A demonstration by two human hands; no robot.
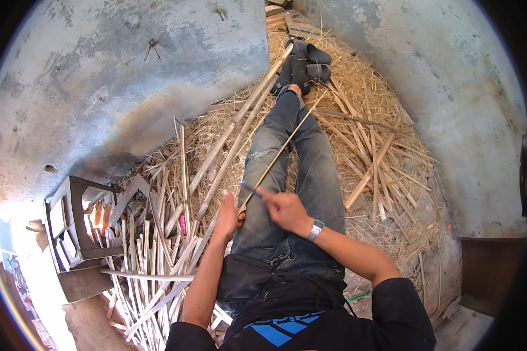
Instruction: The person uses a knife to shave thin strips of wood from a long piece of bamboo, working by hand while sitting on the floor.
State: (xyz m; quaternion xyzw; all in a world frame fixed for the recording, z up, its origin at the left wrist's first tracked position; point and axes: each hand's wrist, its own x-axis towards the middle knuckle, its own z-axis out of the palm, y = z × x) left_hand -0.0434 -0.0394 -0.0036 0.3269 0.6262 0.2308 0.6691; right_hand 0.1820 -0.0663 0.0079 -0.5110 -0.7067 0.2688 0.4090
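A long thin bamboo strip [283,147] slants over my outstretched legs, from my lap toward my feet. My left hand [227,216] is closed on its near end, thumb pointing up. My right hand [286,212], with a watch on the wrist, is closed round a knife, the handle hidden in the fist. The short grey knife blade [249,187] lies across the strip just ahead of my left hand; whether it cuts in cannot be made out.
Split bamboo strips [149,281] are heaped at my left, beside a dark metal frame [79,222]. Two longer poles [233,126] lean along my left leg. Shavings and more strips [372,158] cover the ground at right. Grey walls [457,105] rise on both sides.
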